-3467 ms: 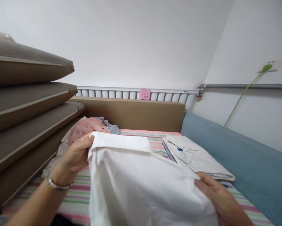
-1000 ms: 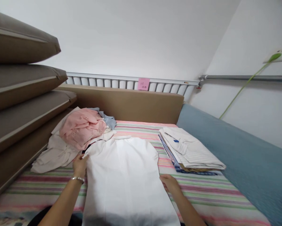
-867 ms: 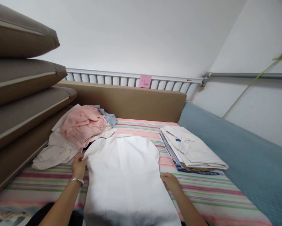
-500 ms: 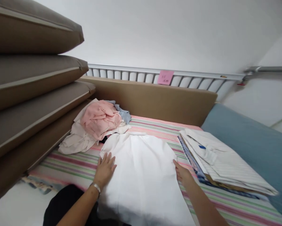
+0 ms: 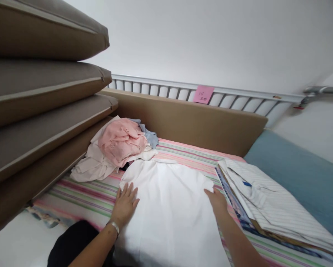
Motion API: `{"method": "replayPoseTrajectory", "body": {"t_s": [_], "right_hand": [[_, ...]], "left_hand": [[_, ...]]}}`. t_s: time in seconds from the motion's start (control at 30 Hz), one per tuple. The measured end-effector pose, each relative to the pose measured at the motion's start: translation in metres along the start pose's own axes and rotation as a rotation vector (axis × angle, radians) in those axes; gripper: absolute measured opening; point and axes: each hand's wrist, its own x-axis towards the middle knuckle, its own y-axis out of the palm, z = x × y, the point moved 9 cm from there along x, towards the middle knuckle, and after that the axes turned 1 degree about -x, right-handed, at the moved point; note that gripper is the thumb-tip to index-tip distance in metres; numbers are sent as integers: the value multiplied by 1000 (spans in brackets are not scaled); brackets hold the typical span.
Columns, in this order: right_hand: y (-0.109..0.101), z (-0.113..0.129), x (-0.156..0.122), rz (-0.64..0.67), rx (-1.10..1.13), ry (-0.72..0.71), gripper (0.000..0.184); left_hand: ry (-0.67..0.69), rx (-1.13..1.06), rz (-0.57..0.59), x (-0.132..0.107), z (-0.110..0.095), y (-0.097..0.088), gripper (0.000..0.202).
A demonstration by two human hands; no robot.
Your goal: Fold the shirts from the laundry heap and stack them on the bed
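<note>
A white shirt (image 5: 169, 211) lies spread out on the striped sheet in front of me, a narrow collar-like band at its far edge. My left hand (image 5: 125, 207) rests flat on the shirt's left side, fingers spread. At the right side edge, my right hand (image 5: 217, 202) has its thumb over the cloth and its other fingers curled by the edge, partly hidden. The near end of the shirt runs out of the picture.
Crumpled clothes, with a pink garment (image 5: 123, 141) on top, lie at the back left. Folded clothes (image 5: 277, 200) are stacked at right. Thick brown cushions (image 5: 49, 81) rise at left. A brown board (image 5: 183, 116) and a railing with a pink note (image 5: 203, 94) stand behind.
The view has shifted slightly, moving the surroundings a little to the right in the picture. My right hand now lies a little further over the shirt's edge; my left hand stays in place.
</note>
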Motion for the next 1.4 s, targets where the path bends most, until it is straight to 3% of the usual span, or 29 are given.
{"method": "replayPoseTrajectory", "body": {"t_s": [0.1, 0.23, 0.37, 0.47, 0.57, 0.63, 0.73, 0.87, 0.97, 1.07, 1.2, 1.4], "right_hand": [[2, 47, -10, -55, -181, -113, 40], [50, 109, -36, -11, -340, -272, 43], [109, 133, -57, 97, -438, -347, 47], [128, 135, -71, 183, -449, -432, 46], [121, 125, -89, 261, -417, -530, 49], [106, 105, -102, 296, -389, -562, 53], [72, 48, -121, 298, -293, -498, 57], [28, -45, -152, 296, -240, -270, 55], [13, -83, -185, 341, -245, -204, 50], [8, -88, -216, 307, -268, -218, 46], [12, -70, -251, 237, -343, -276, 52], [48, -55, -282, 390, -451, -284, 67]], "left_hand": [[3, -4, -12, 1, 1, 1, 44], [7, -5, -22, 1, 2, 3, 44], [8, -12, -26, 1, 3, 5, 45], [11, -15, -28, 1, 3, 5, 45], [16, -13, -30, 2, 2, 3, 44], [14, -12, -31, 2, 1, 2, 44], [12, -8, -29, 2, 0, -2, 43], [18, 25, -25, 2, -2, -4, 43], [22, 51, -16, 2, -2, -2, 43], [29, 80, -12, 4, -2, -1, 44], [24, 108, 20, 5, -2, 2, 45], [0, 119, 50, 5, 1, 5, 45]]}}
